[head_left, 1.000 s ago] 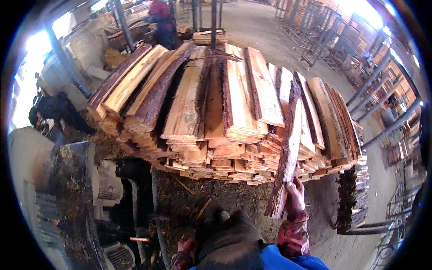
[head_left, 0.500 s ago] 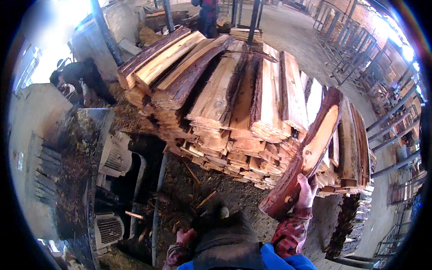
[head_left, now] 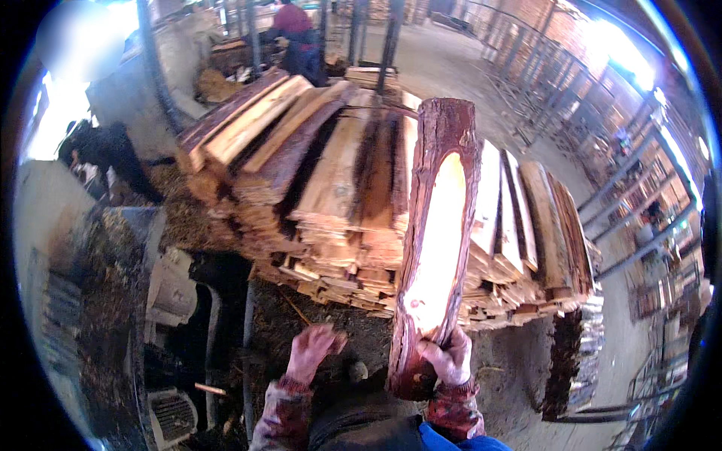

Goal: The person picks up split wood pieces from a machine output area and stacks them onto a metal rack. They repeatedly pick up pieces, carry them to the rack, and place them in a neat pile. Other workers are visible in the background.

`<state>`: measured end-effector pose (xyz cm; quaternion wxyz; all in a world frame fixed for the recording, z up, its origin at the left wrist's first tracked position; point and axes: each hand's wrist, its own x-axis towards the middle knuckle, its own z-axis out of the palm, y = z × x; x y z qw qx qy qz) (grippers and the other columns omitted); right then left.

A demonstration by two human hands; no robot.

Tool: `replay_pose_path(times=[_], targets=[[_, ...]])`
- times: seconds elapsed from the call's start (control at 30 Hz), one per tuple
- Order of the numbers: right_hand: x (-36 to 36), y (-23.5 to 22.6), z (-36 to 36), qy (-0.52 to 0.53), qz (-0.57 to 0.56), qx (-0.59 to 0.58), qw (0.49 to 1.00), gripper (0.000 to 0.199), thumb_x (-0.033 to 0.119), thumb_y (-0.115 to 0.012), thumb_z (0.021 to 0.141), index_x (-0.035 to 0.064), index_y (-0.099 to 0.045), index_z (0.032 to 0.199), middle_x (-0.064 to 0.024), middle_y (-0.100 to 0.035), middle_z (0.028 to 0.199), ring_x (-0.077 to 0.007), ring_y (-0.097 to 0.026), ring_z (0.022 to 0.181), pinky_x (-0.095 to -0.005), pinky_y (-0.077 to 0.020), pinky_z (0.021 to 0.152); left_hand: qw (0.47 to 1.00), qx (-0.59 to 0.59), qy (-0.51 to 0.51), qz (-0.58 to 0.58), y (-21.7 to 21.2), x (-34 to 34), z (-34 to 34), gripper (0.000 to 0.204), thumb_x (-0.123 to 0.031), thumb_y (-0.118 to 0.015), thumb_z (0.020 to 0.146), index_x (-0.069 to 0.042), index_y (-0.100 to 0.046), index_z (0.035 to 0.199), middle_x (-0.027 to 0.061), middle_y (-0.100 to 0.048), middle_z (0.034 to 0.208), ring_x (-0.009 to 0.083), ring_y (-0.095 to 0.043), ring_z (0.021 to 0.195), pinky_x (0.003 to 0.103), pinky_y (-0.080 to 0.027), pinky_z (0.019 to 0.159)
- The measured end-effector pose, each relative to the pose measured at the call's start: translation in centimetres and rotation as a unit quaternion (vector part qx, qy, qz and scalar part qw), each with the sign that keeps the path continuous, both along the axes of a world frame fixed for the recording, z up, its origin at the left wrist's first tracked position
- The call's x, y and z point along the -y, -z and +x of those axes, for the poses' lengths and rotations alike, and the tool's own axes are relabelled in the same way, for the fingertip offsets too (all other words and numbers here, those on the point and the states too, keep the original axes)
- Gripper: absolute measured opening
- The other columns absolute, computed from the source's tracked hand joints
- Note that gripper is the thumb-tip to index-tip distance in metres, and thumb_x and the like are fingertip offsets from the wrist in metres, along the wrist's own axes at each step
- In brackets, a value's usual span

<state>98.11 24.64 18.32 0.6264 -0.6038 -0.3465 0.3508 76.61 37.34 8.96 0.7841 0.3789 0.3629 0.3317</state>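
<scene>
A long bark-edged wood slab stands nearly upright in front of me, its pale cut face bare in the middle and rough brown bark around it. My right hand grips its lower right edge, thumb across the front; the fingers behind are hidden. To the left of the slab's lower end, my left hand hovers with nothing in it, its fingers loosely bent and apart, not touching the wood. Behind the slab rises a broad stack of sawn boards, partly covered by it.
Dark machinery with a ribbed metal housing lies at the left, beside an upright pipe. One person bends over at far left; another stands beyond the stack. Metal racks line the right side.
The slab has swung from a rightward lean to nearly upright and moved left with my right hand. My left hand has risen from low beside my body toward the slab.
</scene>
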Motion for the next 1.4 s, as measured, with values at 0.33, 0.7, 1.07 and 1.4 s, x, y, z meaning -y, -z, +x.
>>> replay_pose_path(times=[0.33, 0.7, 1.07, 1.4], targets=[[-3.3, 6.1, -6.9, -0.135, -0.139, 0.111, 0.975, 0.03, 0.01, -0.07, 0.074, -0.0001, -0.058, 0.099, -0.0067, -0.064, 0.092, -0.0091, -0.057, 0.081, -0.0274, -0.0475, 0.074, 0.979, 0.174, -0.06, 0.084, -10.1, -7.8, 1.8, 0.035, -0.008, -0.07, 0.075, 0.001, -0.056, 0.107, 0.0036, -0.063, 0.098, 0.0106, -0.058, 0.087, 0.025, -0.044, 0.081], [-7.1, 19.5, -8.6, -0.197, -0.04, 0.0, 0.98, 0.036, -0.001, -0.068, 0.075, 0.0045, -0.059, 0.109, -0.0038, -0.062, 0.102, -0.0134, -0.058, 0.095, -0.0292, -0.0481, 0.083, 0.986, 0.155, -0.016, 0.053, -4.6, -1.8, -3.8, 0.028, 0.007, -0.069, 0.071, -0.001, -0.056, 0.095, 0.005, -0.061, 0.096, 0.0119, -0.058, 0.086, 0.028, -0.05, 0.08], [-5.5, 19.7, -9.8, -0.224, -0.043, 0.068, 0.971, 0.032, 0.006, -0.072, 0.073, 0.0028, -0.059, 0.102, 0.0002, -0.062, 0.091, -0.0125, -0.058, 0.087, -0.0278, -0.0473, 0.078, 0.986, 0.15, -0.061, 0.04, -4.8, 0.5, -5.6, 0.02, 0.01, -0.067, 0.071, -0.001, -0.05, 0.076, 0.0046, -0.057, 0.079, 0.0165, -0.06, 0.078, 0.03, -0.053, 0.071], [1.1, 18.9, -6.2, -0.285, -0.213, 0.123, 0.926, 0.026, 0.01, -0.07, 0.074, 0.0025, -0.062, 0.098, -0.0058, -0.065, 0.093, -0.0124, -0.059, 0.085, -0.028, -0.0479, 0.077, 0.936, 0.184, -0.277, -0.114, 0.1, -0.7, -9.8, 0.023, -0.007, -0.062, 0.083, -0.003, -0.057, 0.104, 0.0024, -0.061, 0.097, 0.0122, -0.058, 0.089, 0.026, -0.048, 0.077]])
